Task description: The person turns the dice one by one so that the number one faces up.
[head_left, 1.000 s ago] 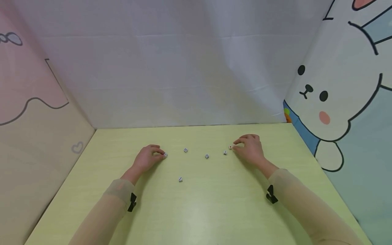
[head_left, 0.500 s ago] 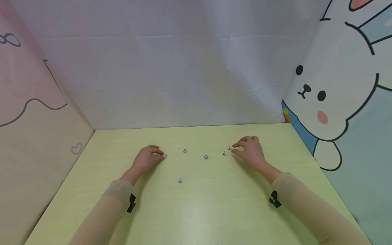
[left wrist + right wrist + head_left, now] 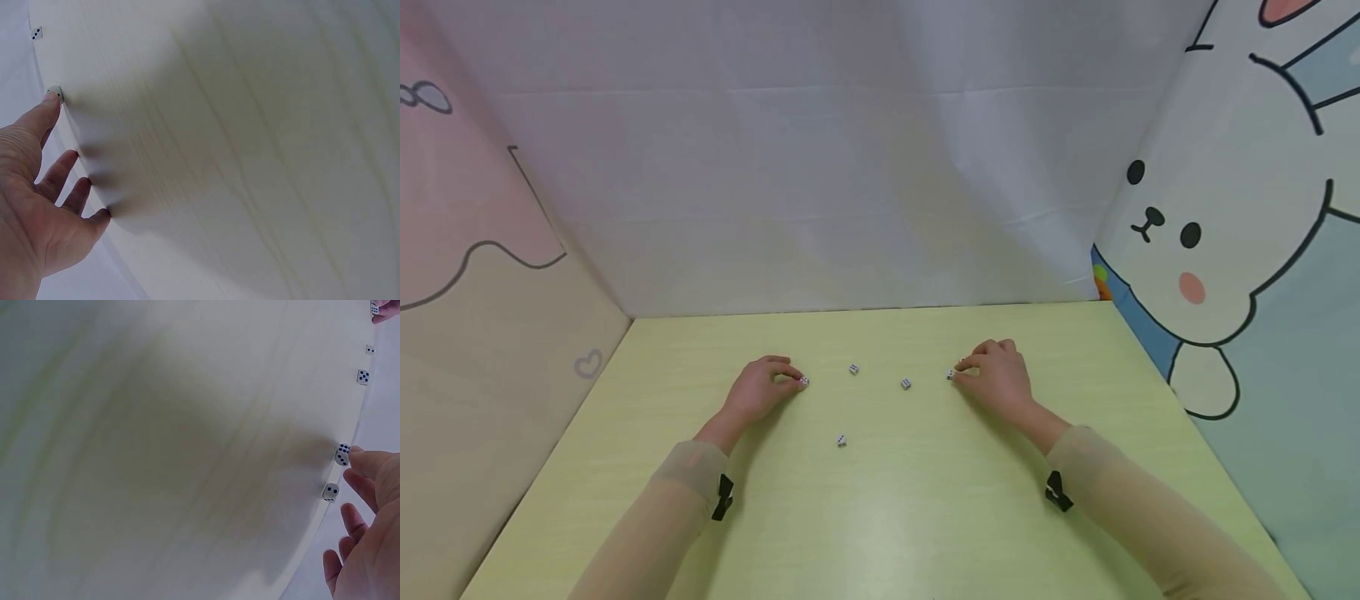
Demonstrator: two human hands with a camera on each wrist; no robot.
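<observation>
On the pale wood table (image 3: 880, 492) my left hand (image 3: 758, 390) pinches a small white die (image 3: 805, 381) at its fingertips. The left wrist view shows the thumb against that die (image 3: 59, 94), the index finger mostly hidden behind it and the other fingertips spread. My right hand (image 3: 997, 379) is at another die (image 3: 950, 375). Its thumb meets the die's edge (image 3: 342, 454) in the right wrist view, while the index fingertip stays slightly apart. A further die (image 3: 330, 492) sits beside these fingers, mostly covered by the hand in the head view.
Between the hands lie two dice, one toward the left (image 3: 853, 368) and one toward the right (image 3: 906, 383). A third die (image 3: 842, 440) sits nearer the person. A white curtain (image 3: 850, 200) borders the table's back; a cartoon-printed sheet (image 3: 1262, 350) hangs at the right.
My right hand has left the farther die on the right and moved left and nearer to the adjacent die. My left hand stays in place on its die.
</observation>
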